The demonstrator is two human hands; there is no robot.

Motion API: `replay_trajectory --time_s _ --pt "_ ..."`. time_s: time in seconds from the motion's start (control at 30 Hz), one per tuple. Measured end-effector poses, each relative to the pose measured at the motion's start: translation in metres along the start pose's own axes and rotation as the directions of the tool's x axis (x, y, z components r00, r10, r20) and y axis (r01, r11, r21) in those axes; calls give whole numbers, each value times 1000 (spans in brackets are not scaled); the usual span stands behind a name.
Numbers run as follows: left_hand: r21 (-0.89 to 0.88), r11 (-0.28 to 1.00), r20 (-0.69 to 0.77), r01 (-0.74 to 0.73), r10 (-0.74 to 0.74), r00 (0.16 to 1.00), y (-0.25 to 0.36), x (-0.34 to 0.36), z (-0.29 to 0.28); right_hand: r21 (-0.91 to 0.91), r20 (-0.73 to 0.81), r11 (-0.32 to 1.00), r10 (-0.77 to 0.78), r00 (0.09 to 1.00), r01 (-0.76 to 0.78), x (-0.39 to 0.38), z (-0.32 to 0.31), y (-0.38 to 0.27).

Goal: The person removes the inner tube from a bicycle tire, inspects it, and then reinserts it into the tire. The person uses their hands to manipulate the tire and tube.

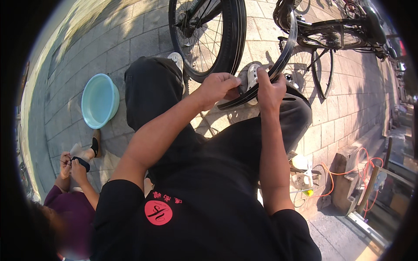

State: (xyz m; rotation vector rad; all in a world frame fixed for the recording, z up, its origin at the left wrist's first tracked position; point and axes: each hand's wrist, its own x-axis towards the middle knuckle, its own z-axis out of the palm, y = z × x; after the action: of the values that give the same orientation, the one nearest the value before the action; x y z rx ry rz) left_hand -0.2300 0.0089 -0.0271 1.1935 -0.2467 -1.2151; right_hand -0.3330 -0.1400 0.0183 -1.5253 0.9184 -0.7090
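Note:
A black, glossy bicycle inner tube (285,54) bends down from beside the bike at the upper right. My right hand (271,90) is closed around it, thumb on top. Its lower length (237,102) lies over my right thigh area and points toward the lower left. Close to the left of the right hand, my left hand (219,89) is pinched, thumb against fingers. A small dark bit shows at those fingertips; I cannot make out what it is. Just beyond both hands stands a bicycle wheel (224,41) with a thick black tyre.
A pale blue basin (114,98) sits on the paving at left. Below it, a person in purple (72,209) handles a small dark item. Another bicycle (344,28) is at upper right. An orange hose (333,174) and small tools (305,178) lie at right near wooden planks (348,187).

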Motion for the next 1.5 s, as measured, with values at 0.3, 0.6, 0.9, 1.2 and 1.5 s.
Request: replay_trajectory --time_s 0.3,0.6,0.9,1.2,1.5 --pt "90 988 3 -129 129 992 6 -10 12 178 -39 982 -52 998 58 1 -3 11" --pt "124 948 164 -295 274 948 15 -13 7 643 153 764 -200 968 56 9 -23 0" --pt "481 718 225 -504 454 862 7 -18 20 841 254 535 -253 933 -84 14 -42 -3" --pt "556 765 267 -326 208 941 30 -29 50 752 182 656 -114 977 -64 10 -38 -5" --pt "626 531 223 -571 580 784 78 -21 27 341 -179 925 -113 977 170 0 -98 -48"
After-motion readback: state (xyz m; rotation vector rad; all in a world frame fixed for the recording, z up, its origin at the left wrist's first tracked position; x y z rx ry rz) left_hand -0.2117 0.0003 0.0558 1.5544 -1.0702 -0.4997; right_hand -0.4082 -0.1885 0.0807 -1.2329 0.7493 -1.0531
